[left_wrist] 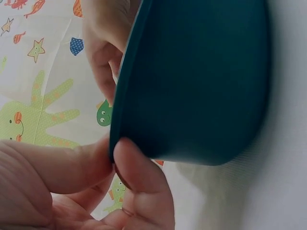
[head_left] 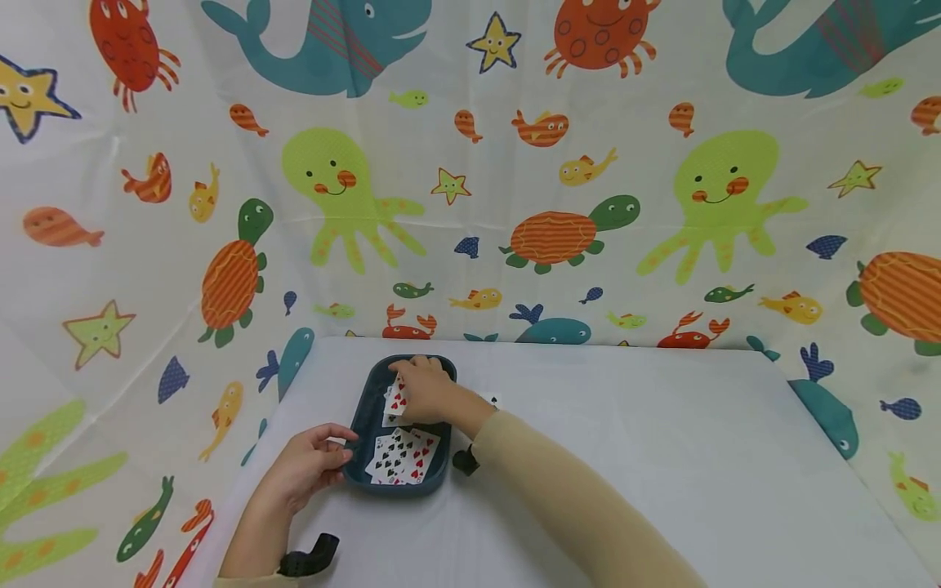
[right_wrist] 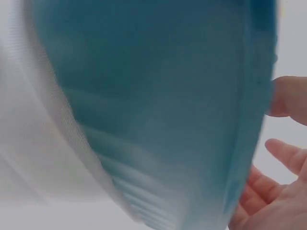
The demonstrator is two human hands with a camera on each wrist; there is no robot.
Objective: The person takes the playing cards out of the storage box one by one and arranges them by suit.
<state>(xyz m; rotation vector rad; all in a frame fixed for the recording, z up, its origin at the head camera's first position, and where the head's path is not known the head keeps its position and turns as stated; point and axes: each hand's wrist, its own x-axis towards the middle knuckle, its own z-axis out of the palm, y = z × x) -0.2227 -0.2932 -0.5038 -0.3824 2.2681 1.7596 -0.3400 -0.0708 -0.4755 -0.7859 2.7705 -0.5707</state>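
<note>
White-covered table (head_left: 662, 457) — sea-creature cloth (head_left: 507, 171) behind — tray (head_left: 400, 491) of cards (head_left: 404, 456) on top.

Person's right hand (head_left: 426, 394) bare; behind it, long plain beige sleeve (head_left: 581, 490), small black device (head_left: 465, 461) beside cuff. Left hand (head_left: 312, 465) bare; behind it, black curved wrist-worn device (head_left: 310, 557), beige sleeve edge (head_left: 253, 582) adjoining.

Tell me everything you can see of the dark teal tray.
The dark teal, oblong, plastic-looking tray has rounded corners, raised walls and a rim. It sits on a white cloth surface, running lengthwise away from the camera. White playing cards with red and black pips lie inside, near and far. The bare left hand pinches its left rim; the bare right hand reaches in over the far cards, contact with the tray unclear.
</note>
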